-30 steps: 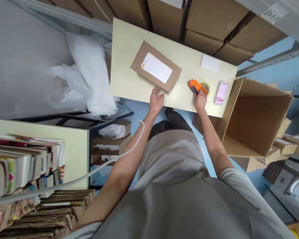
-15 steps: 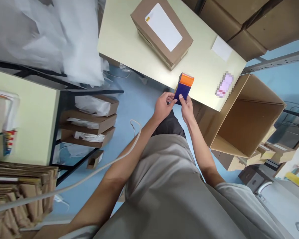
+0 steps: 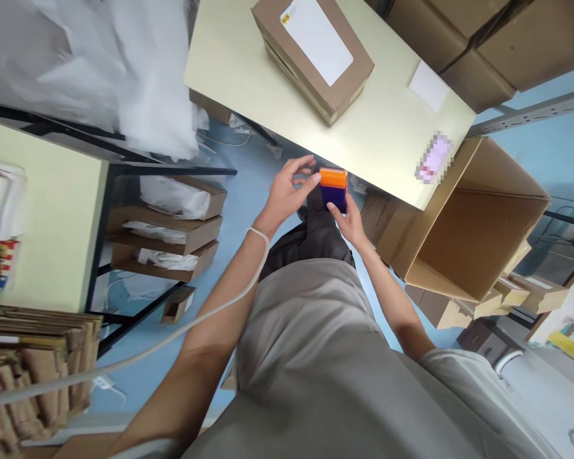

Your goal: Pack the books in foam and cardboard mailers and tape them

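In front of my body, below the table's near edge, I hold an orange and blue tape dispenser [image 3: 333, 188]. My right hand [image 3: 349, 222] grips it from underneath. My left hand [image 3: 287, 191] touches its orange end with thumb and fingertips, the other fingers curled above it. A closed brown cardboard box [image 3: 316, 54] with a white label lies on the pale yellow table [image 3: 392, 140], beyond both hands.
A white slip [image 3: 428, 86] and a blurred pink item [image 3: 433, 158] lie on the table's right part. An open empty carton [image 3: 473, 229] stands at the right. White packing film [image 3: 124, 76], shelves with small boxes [image 3: 172, 223] and stacked cardboard [image 3: 33, 363] are on the left.
The dispenser has been lifted off the table and brought toward my body. My left hand left the box and joined it. The view tilted down.
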`<state>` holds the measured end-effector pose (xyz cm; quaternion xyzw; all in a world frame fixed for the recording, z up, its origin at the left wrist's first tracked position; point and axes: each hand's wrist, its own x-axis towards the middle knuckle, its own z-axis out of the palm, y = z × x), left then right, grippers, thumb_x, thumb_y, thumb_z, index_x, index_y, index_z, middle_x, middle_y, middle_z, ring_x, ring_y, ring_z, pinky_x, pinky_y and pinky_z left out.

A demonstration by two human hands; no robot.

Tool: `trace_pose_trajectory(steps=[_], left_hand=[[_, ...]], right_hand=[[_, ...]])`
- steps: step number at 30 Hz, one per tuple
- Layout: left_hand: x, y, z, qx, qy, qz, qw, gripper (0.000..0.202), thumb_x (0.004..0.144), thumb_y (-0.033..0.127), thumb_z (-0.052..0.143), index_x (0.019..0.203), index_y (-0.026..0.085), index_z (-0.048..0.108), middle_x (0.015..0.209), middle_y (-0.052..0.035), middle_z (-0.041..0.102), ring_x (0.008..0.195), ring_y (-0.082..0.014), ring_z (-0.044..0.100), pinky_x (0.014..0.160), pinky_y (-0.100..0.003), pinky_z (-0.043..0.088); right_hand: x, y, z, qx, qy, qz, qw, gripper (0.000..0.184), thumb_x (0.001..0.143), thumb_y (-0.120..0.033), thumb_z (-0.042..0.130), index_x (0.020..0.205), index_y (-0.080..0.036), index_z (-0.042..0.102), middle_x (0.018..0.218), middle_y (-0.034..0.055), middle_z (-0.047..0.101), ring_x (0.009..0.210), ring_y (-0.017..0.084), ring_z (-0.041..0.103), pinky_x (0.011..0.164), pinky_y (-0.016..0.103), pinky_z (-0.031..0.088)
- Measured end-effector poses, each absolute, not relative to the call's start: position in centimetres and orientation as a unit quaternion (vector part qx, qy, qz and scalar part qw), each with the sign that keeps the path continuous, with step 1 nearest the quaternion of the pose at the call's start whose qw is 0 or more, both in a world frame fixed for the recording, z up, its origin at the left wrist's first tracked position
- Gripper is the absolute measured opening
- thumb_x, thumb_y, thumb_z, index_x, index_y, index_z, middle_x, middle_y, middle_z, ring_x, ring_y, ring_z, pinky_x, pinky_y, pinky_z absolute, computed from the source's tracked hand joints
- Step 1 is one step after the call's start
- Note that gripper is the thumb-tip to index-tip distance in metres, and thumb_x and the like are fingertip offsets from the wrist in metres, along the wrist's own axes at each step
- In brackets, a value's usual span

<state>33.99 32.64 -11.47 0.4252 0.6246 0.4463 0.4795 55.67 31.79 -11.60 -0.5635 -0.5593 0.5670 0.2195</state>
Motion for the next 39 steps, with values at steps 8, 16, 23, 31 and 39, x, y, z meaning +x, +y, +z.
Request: trace_pose_trajectory(steps=[8, 16, 23, 31, 39], left_hand=[[32.2, 34.3, -9.9, 0.481, 0.597, 0.42, 0.486, 0.034, 0.097, 0.04, 0.082, 0.125, 0.022, 0.084, 0.128, -0.0086, 0.078, 0.125, -0.0287, 0.075, 0.109, -0.044, 0.067], [31.7, 34.2, -9.0, 0.541, 0.574, 0.346, 0.508, 0.027, 0.092, 0.046, 0.086, 0.104, 0.022, 0.088, 0.109, -0.008, 0.083, 0.105, -0.0269, 0.077, 0.098, -0.04, 0.066], [31.1, 33.0, -8.9, 0.536, 0.569, 0.329, 0.53, 0.032, 0.089, 0.053, 0.09, 0.094, 0.021, 0.085, 0.1, -0.0066, 0.083, 0.098, -0.0258, 0.077, 0.095, -0.039, 0.066], [31.5, 31.4, -7.6, 0.529, 0.583, 0.35, 0.508, 0.02, 0.095, 0.042, 0.083, 0.097, 0.022, 0.085, 0.099, -0.0057, 0.083, 0.095, -0.0248, 0.075, 0.094, -0.038, 0.064], [31.5, 31.1, -11.3, 0.494, 0.631, 0.4, 0.444, 0.016, 0.099, 0.04, 0.08, 0.098, 0.024, 0.082, 0.1, -0.0046, 0.081, 0.096, -0.0236, 0.073, 0.098, -0.038, 0.063]], right_hand=[[58.5, 31.3, -10.2, -0.542, -0.703, 0.455, 0.068, 0.062, 0.113, -0.078, 0.052, 0.143, -0.026, 0.066, 0.119, 0.0128, 0.078, 0.12, 0.035, 0.074, 0.112, 0.053, 0.063], [60.3, 31.8, -8.4, -0.465, -0.797, 0.384, 0.009, 0.05, 0.119, -0.067, 0.048, 0.134, -0.023, 0.066, 0.119, 0.015, 0.075, 0.115, 0.034, 0.071, 0.112, 0.053, 0.059], [61.1, 32.1, -7.5, -0.421, -0.825, 0.377, 0.004, 0.046, 0.121, -0.06, 0.046, 0.137, -0.021, 0.065, 0.127, 0.0181, 0.075, 0.125, 0.037, 0.07, 0.117, 0.059, 0.057], [60.8, 31.5, -6.9, -0.409, -0.85, 0.332, -0.017, 0.05, 0.121, -0.064, 0.039, 0.137, -0.021, 0.059, 0.135, 0.0221, 0.075, 0.128, 0.041, 0.071, 0.114, 0.063, 0.059], [64.9, 32.7, -6.1, -0.421, -0.854, 0.282, -0.122, 0.061, 0.119, -0.07, 0.03, 0.136, -0.019, 0.059, 0.119, 0.023, 0.08, 0.111, 0.042, 0.078, 0.101, 0.06, 0.064]])
